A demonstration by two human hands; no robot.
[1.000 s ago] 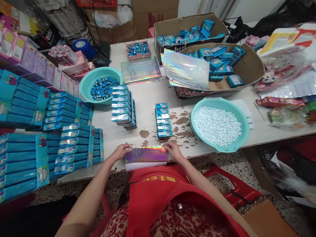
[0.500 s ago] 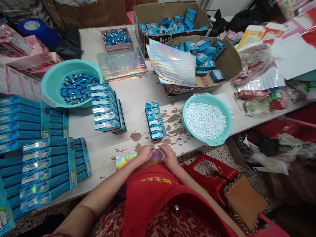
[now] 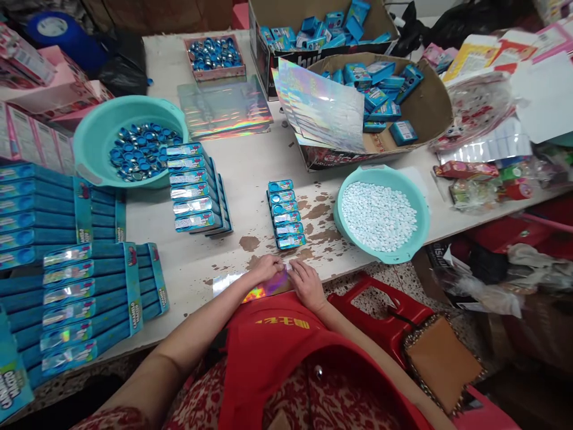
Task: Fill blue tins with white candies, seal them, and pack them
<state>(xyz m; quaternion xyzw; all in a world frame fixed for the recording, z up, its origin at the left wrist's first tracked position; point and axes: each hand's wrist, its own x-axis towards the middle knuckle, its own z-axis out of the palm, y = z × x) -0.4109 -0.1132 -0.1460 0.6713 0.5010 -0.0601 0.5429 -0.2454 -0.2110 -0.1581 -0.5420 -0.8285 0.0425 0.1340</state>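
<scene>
A holographic foil sheet (image 3: 250, 285) lies at the table's near edge, right in front of me. My left hand (image 3: 267, 267) rests on its right part with the fingers curled down on the foil. My right hand (image 3: 306, 280) pinches the sheet's right end, close beside the left hand. Just beyond the hands stands a short row of small blue tins (image 3: 286, 214).
A teal basin of white tablets (image 3: 380, 215) sits to the right, a teal basin of blue caps (image 3: 129, 143) to the left. Stacks of blue boxes (image 3: 80, 280) fill the left side. Cardboard boxes of blue tins (image 3: 385, 89) and foil sheets (image 3: 322, 107) stand behind. A red stool (image 3: 376, 310) is below.
My left hand has slid from the sheet's left end to its right end, next to my right hand. The view has shifted to the right and down.
</scene>
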